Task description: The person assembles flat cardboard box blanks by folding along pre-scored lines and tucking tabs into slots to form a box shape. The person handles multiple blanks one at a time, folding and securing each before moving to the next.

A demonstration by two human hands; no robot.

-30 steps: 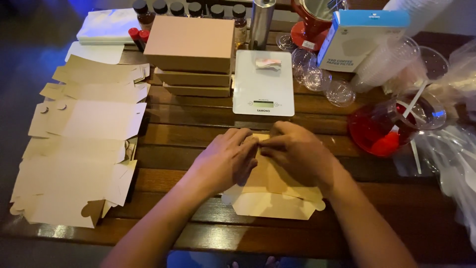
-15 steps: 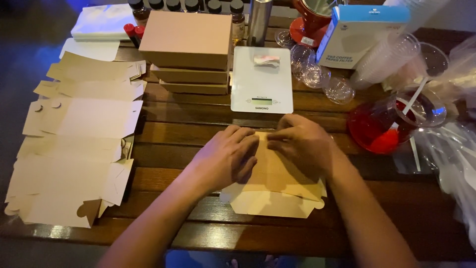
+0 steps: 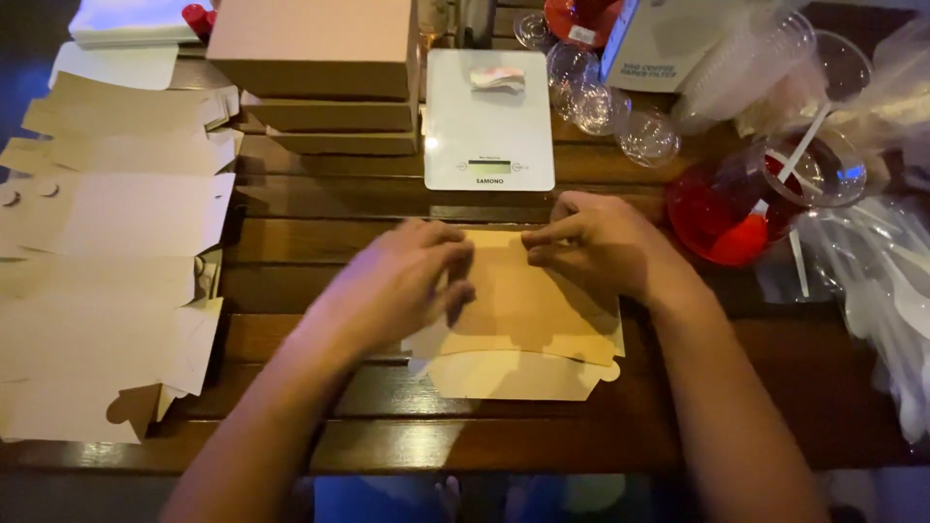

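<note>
On slatted wooden table (image 3: 320, 232) (dim room): cardboard blank (image 3: 528, 320).

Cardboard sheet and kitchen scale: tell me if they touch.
Apart. The head view shows a strip of bare wooden table between the cardboard sheet and the kitchen scale.

A tan cardboard blank (image 3: 528, 320) is seen on the dark brown slatted table (image 3: 320, 242); at 12 o'clock a white scale (image 3: 487, 121), at 2 o'clock a red-filled clear jug (image 3: 736, 208), at 9 o'clock pale tan flat blanks (image 3: 107, 281)
</note>
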